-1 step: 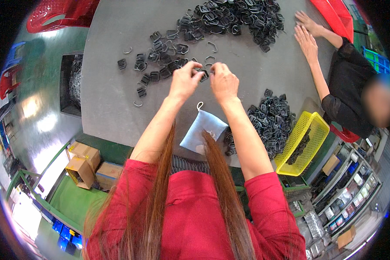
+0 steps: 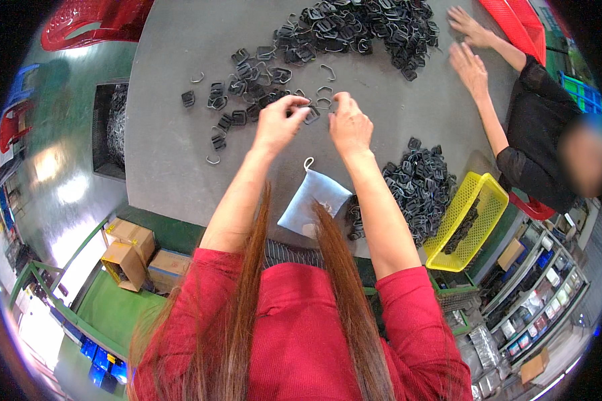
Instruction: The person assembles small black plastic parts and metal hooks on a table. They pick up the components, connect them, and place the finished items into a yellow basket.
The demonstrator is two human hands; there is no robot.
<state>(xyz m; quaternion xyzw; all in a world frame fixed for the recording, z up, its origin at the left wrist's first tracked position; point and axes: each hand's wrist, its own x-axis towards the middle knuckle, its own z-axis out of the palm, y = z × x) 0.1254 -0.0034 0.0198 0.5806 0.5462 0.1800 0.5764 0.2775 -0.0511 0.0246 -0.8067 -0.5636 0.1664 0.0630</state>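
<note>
My left hand [image 2: 279,127] is closed, pinching a small black plastic buckle [image 2: 312,115] between thumb and fingertips above the grey table [image 2: 170,144]. To the right and apart from the buckle is my right hand [image 2: 352,127], its fingers bent and the thumb a little away from the forefinger; I see nothing between them. Bent metal wire loops [image 2: 324,90] lie close to its fingertips. Black buckles with wire loops [image 2: 244,70] are scattered beyond my left hand. A pale blue pouch [image 2: 312,200] with a white loop lies between my forearms.
A big heap of black buckles [image 2: 354,27] covers the far side. Another heap [image 2: 421,184] lies beside my right forearm, against a yellow basket [image 2: 478,220]. At the right, a person in black has both hands [image 2: 471,63] over the table. A red basket [image 2: 515,27] stands behind them.
My hands have drawn apart: the left shifted slightly left with the buckle, the right slightly right, off it. The other person's hands have moved a little left and apart.
</note>
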